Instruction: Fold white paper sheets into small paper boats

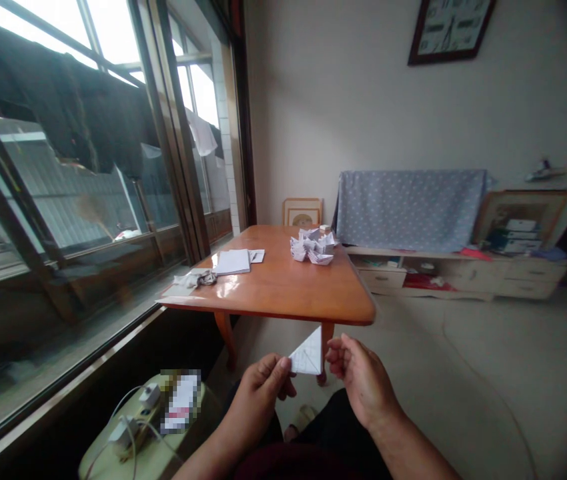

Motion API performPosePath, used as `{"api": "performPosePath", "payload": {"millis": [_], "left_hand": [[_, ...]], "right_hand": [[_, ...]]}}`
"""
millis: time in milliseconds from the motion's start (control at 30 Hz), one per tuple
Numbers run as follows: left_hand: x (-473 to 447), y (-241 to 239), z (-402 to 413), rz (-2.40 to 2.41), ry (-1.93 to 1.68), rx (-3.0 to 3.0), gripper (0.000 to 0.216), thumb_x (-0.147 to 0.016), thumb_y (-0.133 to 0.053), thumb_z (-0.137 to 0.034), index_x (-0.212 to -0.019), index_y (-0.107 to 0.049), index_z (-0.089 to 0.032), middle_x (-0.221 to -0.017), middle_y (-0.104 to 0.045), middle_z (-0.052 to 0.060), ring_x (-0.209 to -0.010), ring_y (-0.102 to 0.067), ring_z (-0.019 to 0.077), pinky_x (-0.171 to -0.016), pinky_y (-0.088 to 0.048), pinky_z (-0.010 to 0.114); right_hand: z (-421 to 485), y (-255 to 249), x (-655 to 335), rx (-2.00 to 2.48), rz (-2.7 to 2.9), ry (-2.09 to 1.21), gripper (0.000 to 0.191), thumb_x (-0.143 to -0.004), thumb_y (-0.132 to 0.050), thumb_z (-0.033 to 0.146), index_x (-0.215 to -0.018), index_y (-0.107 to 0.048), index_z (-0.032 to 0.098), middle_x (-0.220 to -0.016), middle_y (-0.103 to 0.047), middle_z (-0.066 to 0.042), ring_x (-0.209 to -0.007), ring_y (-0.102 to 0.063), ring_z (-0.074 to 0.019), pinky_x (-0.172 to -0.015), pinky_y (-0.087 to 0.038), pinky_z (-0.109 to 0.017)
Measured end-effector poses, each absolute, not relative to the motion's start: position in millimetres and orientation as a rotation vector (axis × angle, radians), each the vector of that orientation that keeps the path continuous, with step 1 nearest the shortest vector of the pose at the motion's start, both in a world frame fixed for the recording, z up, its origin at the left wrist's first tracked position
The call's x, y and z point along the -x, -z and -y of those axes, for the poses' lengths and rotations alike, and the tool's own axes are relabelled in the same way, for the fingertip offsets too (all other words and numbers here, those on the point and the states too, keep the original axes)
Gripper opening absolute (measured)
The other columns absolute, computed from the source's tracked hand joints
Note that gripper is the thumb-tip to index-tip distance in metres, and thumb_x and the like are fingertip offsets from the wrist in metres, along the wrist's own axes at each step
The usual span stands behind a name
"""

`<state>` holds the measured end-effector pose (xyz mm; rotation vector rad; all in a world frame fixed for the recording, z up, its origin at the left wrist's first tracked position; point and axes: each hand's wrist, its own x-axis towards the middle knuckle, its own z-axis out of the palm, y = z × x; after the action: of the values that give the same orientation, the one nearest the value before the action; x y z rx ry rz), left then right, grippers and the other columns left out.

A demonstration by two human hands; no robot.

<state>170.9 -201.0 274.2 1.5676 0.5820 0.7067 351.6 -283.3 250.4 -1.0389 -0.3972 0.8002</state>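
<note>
Folded paper triangle [307, 354] pinched between thumb and fingers of left hand [259, 393], tip up; right hand [361, 380] half open, fingers loosely curled, just beside the paper's right edge, not gripping.

We've got a matt folded paper triangle [307, 353] up close, then a glossy varnished wood surface [283, 283], and over there, soft, matt dotted cloth [408, 210]!
</note>
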Motion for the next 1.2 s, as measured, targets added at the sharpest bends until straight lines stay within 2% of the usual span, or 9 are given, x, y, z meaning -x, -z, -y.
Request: {"api": "performPosePath", "payload": {"millis": [200, 433, 600, 933, 1133, 1200], "left_hand": [[-180.2, -265.8, 199.8, -0.565, -0.712, -1.127, 0.041, -0.090, -0.065, -0.053, -0.080, -0.067, -0.014, -0.069, -0.063, 0.004, -0.064, -0.049, 0.0135, -0.062, -0.036, 0.024], [-183.1, -269.1, 202.6, -0.500, -0.660, -0.942, 0.036, -0.088, -0.071, -0.047, -0.086, -0.069, -0.011, -0.067, -0.063, 0.004, -0.062, -0.052, 0.0121, -0.061, -0.038, 0.023], [-184.4, -269.7, 204.4, -0.518, -0.649, -0.848, 0.039, -0.087, -0.072, -0.049, -0.087, -0.070, -0.010, -0.066, -0.063, 0.004, -0.060, -0.053, 0.0120, -0.061, -0.039, 0.023], [-179.6, -269.2, 204.1, -0.574, -0.685, -1.315, 0.042, -0.089, -0.065, -0.056, -0.082, -0.069, -0.015, -0.074, -0.066, 0.005, -0.068, -0.053, 0.0154, -0.067, -0.040, 0.027], [-181.1, -275.8, 200.0, -0.623, -0.846, -1.538, 0.040, -0.084, -0.072, -0.051, -0.108, -0.070, -0.019, -0.104, -0.071, 0.009, -0.095, -0.063, 0.0244, -0.083, -0.047, 0.032], [-181.2, -276.4, 197.1, -0.660, -0.897, -1.601, 0.042, -0.080, -0.075, -0.051, -0.106, -0.072, -0.019, -0.103, -0.071, 0.010, -0.095, -0.064, 0.0260, -0.082, -0.049, 0.034]], "right_hand": [[287.6, -252.1, -333.8, 1.064, 0.665, -0.878, 0.042, -0.097, -0.055, 0.052, -0.097, -0.072, 0.014, -0.078, -0.070, -0.007, -0.065, -0.061, -0.0173, -0.061, -0.041, -0.030], [292.0, -263.9, -326.9, 1.058, 0.800, -0.861, 0.041, -0.099, -0.052, 0.052, -0.089, -0.069, 0.016, -0.085, -0.070, -0.007, -0.070, -0.062, -0.0171, -0.064, -0.042, -0.030], [293.3, -268.8, -325.2, 1.059, 0.851, -0.870, 0.040, -0.098, -0.053, 0.051, -0.090, -0.068, 0.015, -0.085, -0.069, -0.007, -0.071, -0.062, -0.0163, -0.065, -0.042, -0.029], [290.5, -271.7, -329.0, 1.248, 0.840, -0.798, 0.029, -0.095, -0.053, 0.039, -0.086, -0.067, 0.016, -0.077, -0.068, -0.004, -0.061, -0.058, -0.0131, -0.059, -0.039, -0.026], [292.2, -271.9, -333.3, 1.361, 0.966, -0.629, 0.031, -0.096, -0.052, 0.042, -0.085, -0.067, 0.017, -0.074, -0.067, -0.004, -0.064, -0.059, -0.0154, -0.060, -0.043, -0.027], [292.4, -270.9, -333.4, 1.388, 0.995, -0.583, 0.032, -0.097, -0.051, 0.042, -0.085, -0.067, 0.017, -0.074, -0.067, -0.003, -0.064, -0.059, -0.0156, -0.061, -0.045, -0.027]]}}
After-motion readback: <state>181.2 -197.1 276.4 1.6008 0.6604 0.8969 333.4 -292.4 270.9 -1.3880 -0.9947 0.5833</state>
